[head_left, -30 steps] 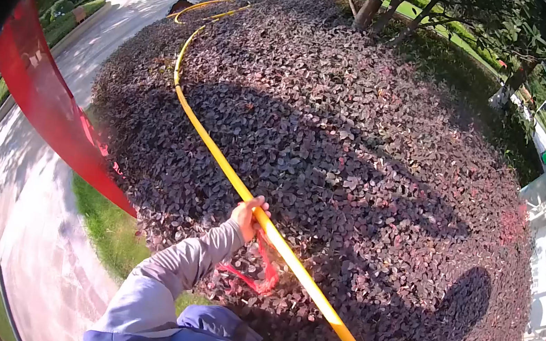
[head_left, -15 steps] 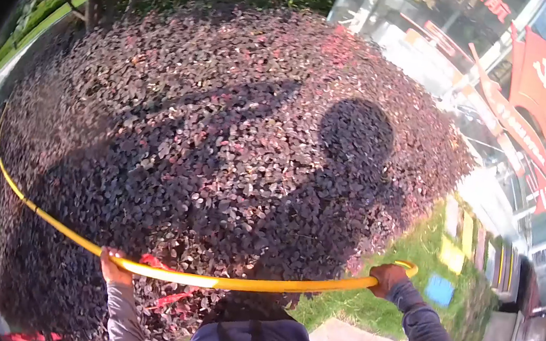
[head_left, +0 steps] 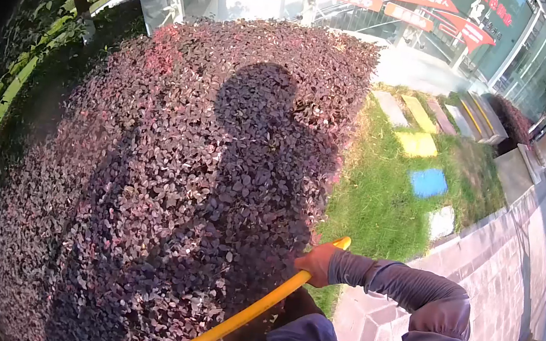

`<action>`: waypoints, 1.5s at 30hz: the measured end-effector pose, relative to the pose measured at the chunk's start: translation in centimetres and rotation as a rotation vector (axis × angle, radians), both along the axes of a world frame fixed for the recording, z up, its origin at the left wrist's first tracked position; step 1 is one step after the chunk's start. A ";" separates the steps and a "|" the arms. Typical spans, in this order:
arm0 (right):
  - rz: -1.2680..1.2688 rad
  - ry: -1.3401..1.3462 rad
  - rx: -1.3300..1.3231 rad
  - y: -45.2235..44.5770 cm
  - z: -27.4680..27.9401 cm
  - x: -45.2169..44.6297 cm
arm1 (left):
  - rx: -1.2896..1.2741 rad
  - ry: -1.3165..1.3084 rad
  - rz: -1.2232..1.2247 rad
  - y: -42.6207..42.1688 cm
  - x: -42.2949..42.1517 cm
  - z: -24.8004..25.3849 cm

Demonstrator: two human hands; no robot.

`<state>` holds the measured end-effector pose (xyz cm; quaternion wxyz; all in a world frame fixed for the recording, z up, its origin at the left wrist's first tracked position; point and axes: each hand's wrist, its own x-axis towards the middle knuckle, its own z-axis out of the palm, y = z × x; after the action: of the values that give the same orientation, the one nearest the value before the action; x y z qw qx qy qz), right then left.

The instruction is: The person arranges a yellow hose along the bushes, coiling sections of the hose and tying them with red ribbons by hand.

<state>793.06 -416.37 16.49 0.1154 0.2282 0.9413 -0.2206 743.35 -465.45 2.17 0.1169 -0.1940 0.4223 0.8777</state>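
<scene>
My right hand (head_left: 318,264) is wrapped round a yellow hose (head_left: 246,314) close to its curved end, which pokes out past the hand. From there the hose slants down to the bottom edge of the head view. My left hand is out of the picture. Right in front of me spreads a broad hedge with small purple leaves (head_left: 147,174), and my shadow falls across it. The hose runs over the near side of this hedge.
Grass (head_left: 379,206) with coloured stepping slabs, one of them blue (head_left: 428,183), borders the hedge on the right. A paved path (head_left: 435,305) runs beyond it. Behind stands a glass building (head_left: 431,39) with red signs. Trees stand at the left.
The view has swung to the right. My left hand, which gripped the hose half a second ago, has left the picture. My right hand still holds the hose, now nearer the middle.
</scene>
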 end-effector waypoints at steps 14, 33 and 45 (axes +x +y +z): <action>-0.664 -0.068 0.094 25.5 1.8 28.8 | -0.044 -0.041 -0.586 57.3 12.3 -3.6; -1.102 -0.034 -0.013 50.6 -2.7 53.2 | -0.171 -0.073 -0.672 96.8 30.0 2.2; -1.131 0.122 -0.134 73.9 -7.6 66.7 | -0.172 -0.029 -0.577 122.5 47.6 7.0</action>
<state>859.75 -342.45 8.92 -0.0610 0.6754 0.6616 -0.3201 790.90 -342.97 9.15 0.3507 -0.0874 0.5310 0.7664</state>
